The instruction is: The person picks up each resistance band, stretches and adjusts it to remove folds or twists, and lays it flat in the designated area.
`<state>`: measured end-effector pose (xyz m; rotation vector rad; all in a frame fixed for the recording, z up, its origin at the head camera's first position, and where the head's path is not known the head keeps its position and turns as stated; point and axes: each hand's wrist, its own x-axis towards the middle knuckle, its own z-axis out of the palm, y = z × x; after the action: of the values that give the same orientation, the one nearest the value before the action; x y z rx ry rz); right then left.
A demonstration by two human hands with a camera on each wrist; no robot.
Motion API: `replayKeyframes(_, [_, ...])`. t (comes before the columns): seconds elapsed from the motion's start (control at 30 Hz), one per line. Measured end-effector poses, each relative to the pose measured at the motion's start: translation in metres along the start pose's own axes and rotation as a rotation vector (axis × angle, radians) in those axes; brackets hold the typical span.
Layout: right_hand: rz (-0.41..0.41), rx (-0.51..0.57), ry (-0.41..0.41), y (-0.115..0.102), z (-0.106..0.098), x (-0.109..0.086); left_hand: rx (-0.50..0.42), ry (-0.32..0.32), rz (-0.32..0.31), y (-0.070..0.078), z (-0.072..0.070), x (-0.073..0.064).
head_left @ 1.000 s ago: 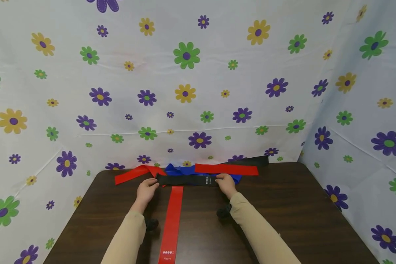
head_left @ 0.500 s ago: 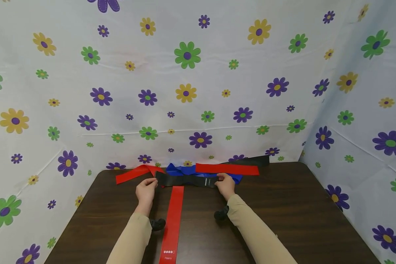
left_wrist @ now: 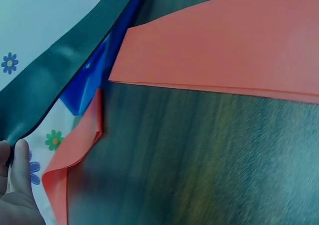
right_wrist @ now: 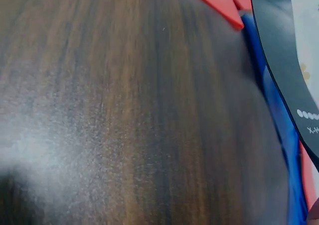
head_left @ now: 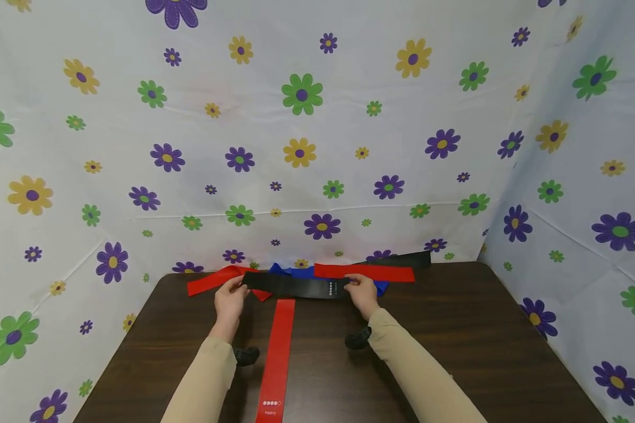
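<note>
A black resistance band (head_left: 291,286) with white dots and lettering near its right end stretches sideways between both hands. My left hand (head_left: 229,302) pinches its left end between thumb and fingers, seen also at the lower left of the left wrist view. The right hand (head_left: 363,295) pinches the other end beside the white print; in the right wrist view only a sliver of that hand shows. Behind the held band lies a blue band (head_left: 298,272), partly hidden. A red band marked "Heavy" (head_left: 276,358) runs toward the front edge, just below the black one.
Another red band (head_left: 365,272) lies across the blue one at the back right. Behind it a second black band (head_left: 410,259) rests against the flowered cloth (head_left: 317,147). At the back left, a twisted red band (head_left: 211,280) lies on the dark wooden table (head_left: 455,341).
The held black band sagged in the middle half a second ago and is now pulled straighter. My left hand has moved slightly left; both hands keep their pinch.
</note>
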<state>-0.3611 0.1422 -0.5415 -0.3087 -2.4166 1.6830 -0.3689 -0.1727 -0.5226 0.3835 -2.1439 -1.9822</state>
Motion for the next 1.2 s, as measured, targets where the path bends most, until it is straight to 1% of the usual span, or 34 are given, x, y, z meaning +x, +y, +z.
replayKeyframes(0.07, [-0.001, 0.04, -0.019, -0.003, -0.003, -0.003, -0.01, -0.005, 0.01, 0.003, -0.003, 0.0])
replayKeyframes(0.2, [0.021, 0.131, -0.051, -0.005, -0.009, -0.009, 0.007, -0.017, 0.037, 0.007, -0.008, -0.001])
replayKeyframes(0.3, [0.032, 0.163, -0.068, -0.002, -0.014, -0.017, 0.061, -0.024, 0.056, 0.009, -0.01, -0.003])
replayKeyframes(0.47, [0.037, 0.2, -0.117, 0.003, -0.023, -0.037, 0.165, -0.02, 0.088, 0.008, -0.015, -0.005])
replayKeyframes(0.63, [0.084, 0.243, -0.17, 0.007, -0.031, -0.057, 0.206, -0.033, 0.102, 0.009, -0.019, -0.009])
replayKeyframes(0.77, [0.088, 0.245, -0.225, 0.008, -0.038, -0.07, 0.217, -0.07, 0.1, 0.011, -0.023, -0.011])
replayKeyframes(0.87, [0.085, 0.252, -0.284, 0.007, -0.043, -0.078, 0.239, -0.091, 0.108, 0.011, -0.026, -0.012])
replayKeyframes(1.0, [0.081, 0.248, -0.356, -0.006, -0.051, -0.096, 0.264, -0.092, 0.108, 0.01, -0.031, -0.015])
replayKeyframes(1.03, [0.066, 0.249, -0.374, -0.004, -0.053, -0.099, 0.265, -0.092, 0.104, 0.009, -0.032, -0.016])
replayKeyframes(1.1, [0.064, 0.246, -0.397, -0.01, -0.057, -0.108, 0.266, -0.093, 0.098, 0.008, -0.034, -0.017])
replayKeyframes(1.13, [0.071, 0.245, -0.406, -0.009, -0.058, -0.11, 0.266, -0.094, 0.095, 0.007, -0.035, -0.018])
replayKeyframes(1.2, [0.087, 0.25, -0.427, 0.0, -0.057, -0.111, 0.266, -0.102, 0.09, 0.007, -0.036, -0.02])
